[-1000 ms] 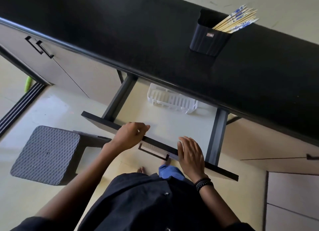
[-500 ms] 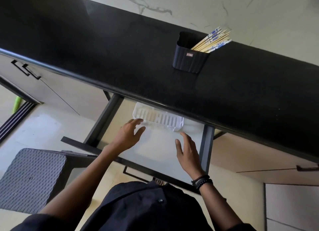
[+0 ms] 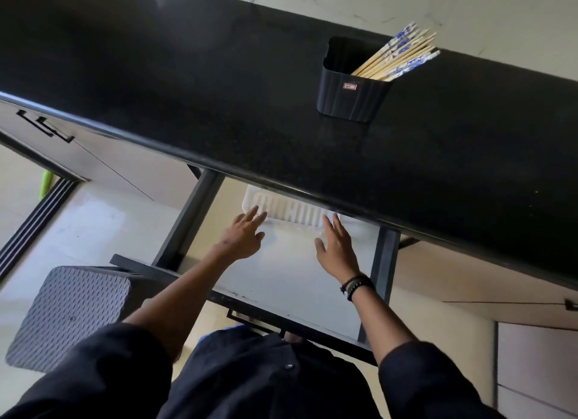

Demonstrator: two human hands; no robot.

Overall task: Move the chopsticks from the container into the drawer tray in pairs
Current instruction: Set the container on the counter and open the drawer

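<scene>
Nearest to you, the drawer [image 3: 281, 281] stands pulled out below the counter edge, its pale floor bare at the near end, which gives both arms room to enter from above.

Your left hand [image 3: 244, 237] is extended into the drawer with fingers spread and empty. Its fingertips lie at the left end of the white tray [image 3: 291, 213]; whether they touch it cannot be told, as the tray is blurred.

Your right hand [image 3: 336, 246] mirrors it at the tray's right end, fingers likewise splayed, holding nothing. A hand at each end suggests you are about to take the tray by its ends, probably to draw it toward you.

The tray sits at the far end of the drawer, partly hidden under the overhanging black countertop [image 3: 187, 90]. In that position, chopsticks cannot easily be lowered into it from above.

Farther off, on the countertop to the right, the black container [image 3: 350, 96] stands upright. The chopsticks [image 3: 400, 55] lean together against its far right corner, their ends projecting past the rim. No pair has been moved yet, judging by the tray.
</scene>
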